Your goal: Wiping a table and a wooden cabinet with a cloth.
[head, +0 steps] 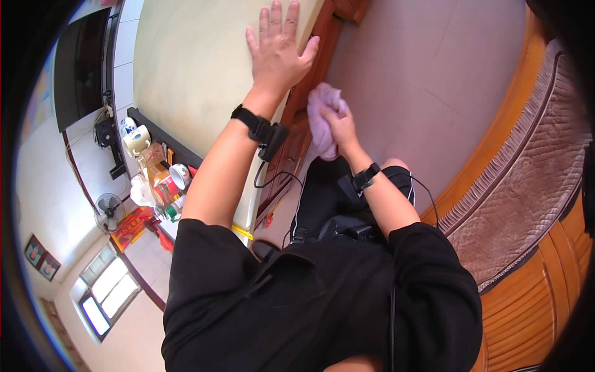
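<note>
My left hand [280, 56] lies palm down with its fingers spread on the pale, smooth tabletop [195, 65], near the long edge; nothing is in it. Beyond that edge, over the floor and above my knees, my right hand [340, 124] grips a bunched purple cloth [323, 122]. The cloth hangs below and around my fingers, apart from the table. Each wrist wears a black strap with a small device and a cable.
Cups, jars and a white bag [142, 190] crowd the surface at the table's left end. A wooden bench with a brown quilted cover [516, 186] stands on the right. Carved wooden drawers [286, 160] sit under the tabletop. A television [83, 69] and a fan [109, 211] are farther left.
</note>
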Demonstrator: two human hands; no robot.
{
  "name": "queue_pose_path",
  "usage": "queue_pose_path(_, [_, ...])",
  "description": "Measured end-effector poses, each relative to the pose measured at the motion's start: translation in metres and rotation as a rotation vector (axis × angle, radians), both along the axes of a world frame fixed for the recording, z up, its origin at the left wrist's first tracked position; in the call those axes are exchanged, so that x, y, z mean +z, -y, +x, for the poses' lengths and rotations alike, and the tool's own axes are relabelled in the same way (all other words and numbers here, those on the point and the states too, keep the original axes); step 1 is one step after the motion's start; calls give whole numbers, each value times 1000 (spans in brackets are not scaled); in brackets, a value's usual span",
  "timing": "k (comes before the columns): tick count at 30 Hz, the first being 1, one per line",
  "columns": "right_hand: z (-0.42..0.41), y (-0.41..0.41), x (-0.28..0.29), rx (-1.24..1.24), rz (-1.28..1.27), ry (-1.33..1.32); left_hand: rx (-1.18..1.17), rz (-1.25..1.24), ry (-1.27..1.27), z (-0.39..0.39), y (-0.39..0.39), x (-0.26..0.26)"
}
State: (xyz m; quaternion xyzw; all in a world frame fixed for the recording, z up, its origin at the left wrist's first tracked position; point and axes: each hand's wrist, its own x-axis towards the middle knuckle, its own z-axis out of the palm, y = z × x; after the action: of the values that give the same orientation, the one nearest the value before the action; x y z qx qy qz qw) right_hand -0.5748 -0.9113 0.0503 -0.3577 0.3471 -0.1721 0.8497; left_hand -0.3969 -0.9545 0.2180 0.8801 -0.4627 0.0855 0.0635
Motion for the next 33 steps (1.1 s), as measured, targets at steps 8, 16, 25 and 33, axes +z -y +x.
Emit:
queue_pose_path(8, [10, -3, 25, -49, 1, 50, 48, 51, -34, -2, -6, 5])
queue_pose_path(16, [-22, -128, 19, -42, -98, 21, 58, 67, -25, 1, -4, -1])
queue_pose_path(25, [-40, -141, 25, -27, -213, 24, 43, 46, -59, -4, 0, -4])
queue_pose_path(33, [-45, -136, 97, 236, -370, -252, -40, -63, 79, 17, -1, -38])
